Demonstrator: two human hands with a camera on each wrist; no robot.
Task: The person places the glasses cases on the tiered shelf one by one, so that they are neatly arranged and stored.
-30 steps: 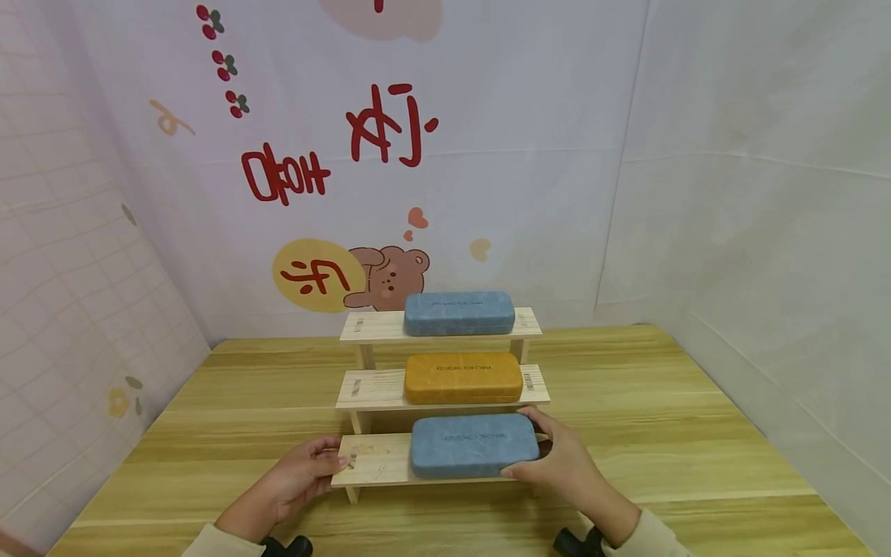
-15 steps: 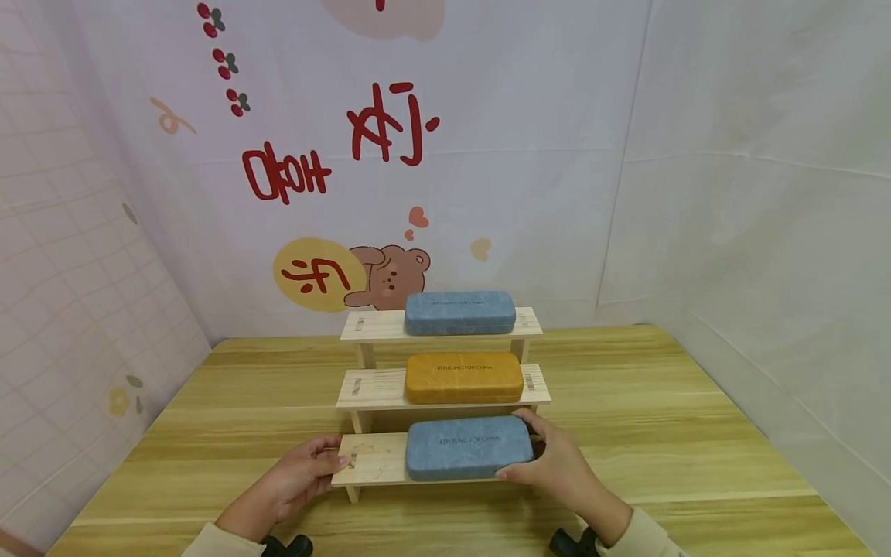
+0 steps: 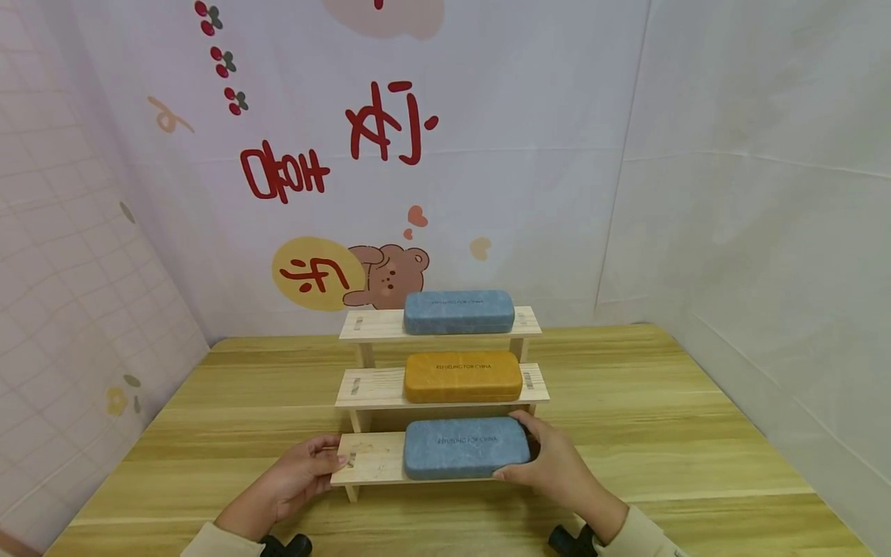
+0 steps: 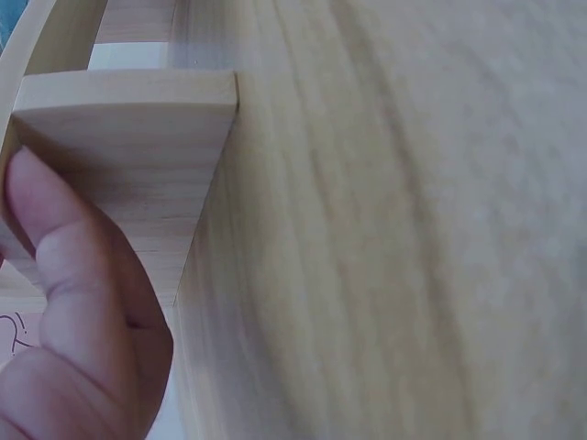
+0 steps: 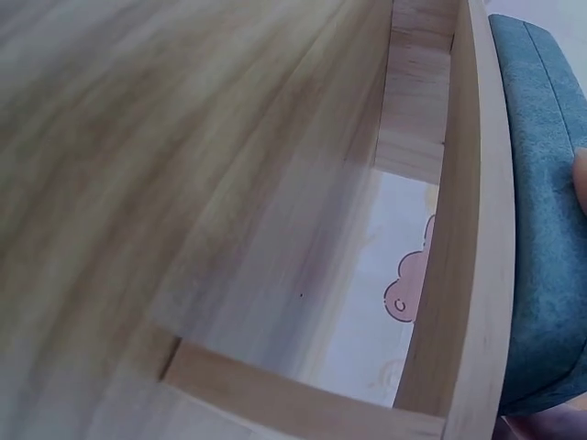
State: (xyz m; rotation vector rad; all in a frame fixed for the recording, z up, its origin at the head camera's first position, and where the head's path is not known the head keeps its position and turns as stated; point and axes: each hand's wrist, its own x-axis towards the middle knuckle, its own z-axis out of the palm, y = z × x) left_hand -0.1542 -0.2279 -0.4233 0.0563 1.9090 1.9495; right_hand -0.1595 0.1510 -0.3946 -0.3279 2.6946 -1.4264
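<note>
A blue glasses case (image 3: 465, 450) with dark lettering lies on the lowest step of a three-step wooden stand (image 3: 372, 455). My right hand (image 3: 553, 456) grips its right end, thumb at the front and fingers behind. In the right wrist view the blue case (image 5: 541, 229) rests along the step's edge, and only a bit of the hand shows. My left hand (image 3: 301, 473) pinches the left end of that step; the left wrist view has a finger (image 4: 69, 220) under the board beside the stand's leg (image 4: 138, 174).
A mustard-yellow glasses case (image 3: 462, 379) lies on the middle step, and another blue case (image 3: 459, 313) on the top one. The stand is on a wood-grain table (image 3: 668, 433). Printed white cloth (image 3: 529, 155) hangs behind and at both sides.
My right hand has shifted the lowest blue case a little to the left along its step. My left hand has stayed at the step's left end.
</note>
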